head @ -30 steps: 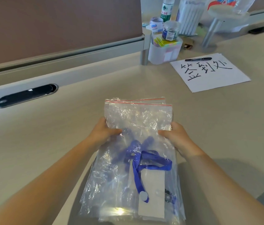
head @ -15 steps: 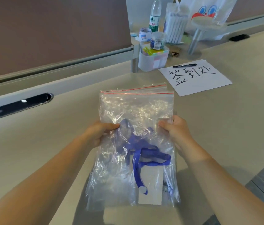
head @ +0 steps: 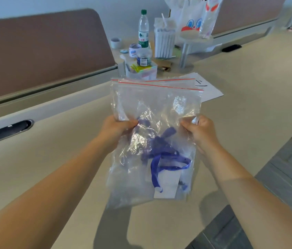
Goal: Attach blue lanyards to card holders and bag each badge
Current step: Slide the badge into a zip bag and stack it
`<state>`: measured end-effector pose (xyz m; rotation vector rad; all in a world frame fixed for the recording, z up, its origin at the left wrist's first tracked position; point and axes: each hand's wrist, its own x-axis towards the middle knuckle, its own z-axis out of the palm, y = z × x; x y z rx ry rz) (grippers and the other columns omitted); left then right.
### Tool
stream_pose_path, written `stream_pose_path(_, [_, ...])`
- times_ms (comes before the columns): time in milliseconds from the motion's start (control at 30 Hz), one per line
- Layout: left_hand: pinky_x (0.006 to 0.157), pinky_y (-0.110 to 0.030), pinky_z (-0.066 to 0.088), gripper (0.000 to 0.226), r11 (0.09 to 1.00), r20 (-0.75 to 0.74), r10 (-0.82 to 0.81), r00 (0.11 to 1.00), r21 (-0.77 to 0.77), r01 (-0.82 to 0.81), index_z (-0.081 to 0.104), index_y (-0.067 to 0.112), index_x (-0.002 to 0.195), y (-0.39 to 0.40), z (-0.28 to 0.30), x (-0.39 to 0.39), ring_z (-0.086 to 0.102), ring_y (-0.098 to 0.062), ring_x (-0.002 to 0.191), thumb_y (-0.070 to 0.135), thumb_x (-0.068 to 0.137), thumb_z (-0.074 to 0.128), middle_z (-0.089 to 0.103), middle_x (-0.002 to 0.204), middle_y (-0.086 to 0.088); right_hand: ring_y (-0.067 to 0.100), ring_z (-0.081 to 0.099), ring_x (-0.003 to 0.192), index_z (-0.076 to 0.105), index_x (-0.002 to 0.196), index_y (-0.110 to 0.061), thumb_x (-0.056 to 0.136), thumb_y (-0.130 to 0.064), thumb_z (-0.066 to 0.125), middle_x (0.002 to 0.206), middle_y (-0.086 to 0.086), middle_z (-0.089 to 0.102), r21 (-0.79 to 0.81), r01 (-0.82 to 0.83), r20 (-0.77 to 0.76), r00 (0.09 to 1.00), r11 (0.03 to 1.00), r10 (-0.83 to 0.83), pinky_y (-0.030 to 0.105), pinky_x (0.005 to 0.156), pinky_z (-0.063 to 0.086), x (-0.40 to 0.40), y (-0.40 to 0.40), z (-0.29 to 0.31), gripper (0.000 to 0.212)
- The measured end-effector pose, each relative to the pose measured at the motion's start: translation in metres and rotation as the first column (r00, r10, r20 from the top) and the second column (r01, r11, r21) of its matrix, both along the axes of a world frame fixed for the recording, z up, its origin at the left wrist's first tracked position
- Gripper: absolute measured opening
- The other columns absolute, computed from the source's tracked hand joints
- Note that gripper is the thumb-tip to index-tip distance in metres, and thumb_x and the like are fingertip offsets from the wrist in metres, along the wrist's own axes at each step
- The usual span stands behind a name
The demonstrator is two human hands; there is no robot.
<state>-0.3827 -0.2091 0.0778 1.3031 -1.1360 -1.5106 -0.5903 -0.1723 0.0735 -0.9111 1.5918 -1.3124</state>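
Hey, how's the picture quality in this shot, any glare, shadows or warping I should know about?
Head view: glare streaks the crinkled clear bag, partly hiding the blue lanyard; the bag and both arms cast soft shadows on the desk; wide-angle bending curves the brown partition; background clutter looks soft.

We see a clear plastic bag [head: 156, 112], glossy and crinkled (blue woven lanyard [head: 161, 159] inside), above a smooth matt desk [head: 249, 105].

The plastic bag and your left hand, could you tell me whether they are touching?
Touching: the head view shows the left hand pinching the plastic bag's left edge.
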Motion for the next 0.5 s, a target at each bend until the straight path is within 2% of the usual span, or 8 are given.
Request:
stream_pose_path(100, [0.052,-0.015,0.05,0.011,0.999,-0.003,0.02,1.0,-0.03,-0.02,0.062,0.005,0.073,0.003,0.013,-0.037,0.06,-0.005,0.045,-0.003,0.08,0.06,0.064,0.046,0.006,-0.003,0.053,0.037,0.057,0.066,-0.017,0.08,-0.004,0.065,0.038,-0.013,0.059,-0.053,0.009,0.025,1.0,0.999,-0.008,0.011,0.044,0.046,-0.035,0.003,0.013,0.02])
stream_pose_path(267, [0.042,-0.011,0.042,0.021,0.997,-0.017,-0.008,1.0,-0.077,0.007,0.058,0.008,0.064,0.012,0.044,-0.11,0.053,-0.001,0.036,-0.002,0.082,0.058,0.058,0.038,0.007,-0.003,0.052,0.037,0.056,0.064,-0.017,0.08,-0.001,0.062,0.038,-0.012,0.058,-0.113,0.051,0.062,0.997,0.992,-0.044,0.013,0.045,0.046,-0.103,0.015,0.04,0.024])
stream_pose_path(500, [0.047,-0.014,0.044,0.019,0.994,-0.052,-0.048,0.997,-0.099,0.042,0.059,0.008,0.065,0.002,0.067,-0.191,0.056,-0.002,0.039,-0.003,0.08,0.059,0.061,0.041,0.007,0.001,0.054,0.038,0.056,0.065,-0.014,0.081,0.003,0.059,0.038,-0.007,0.059,-0.178,0.094,0.104,0.992,0.98,-0.076,0.014,0.047,0.048,-0.182,0.015,0.068,0.024])
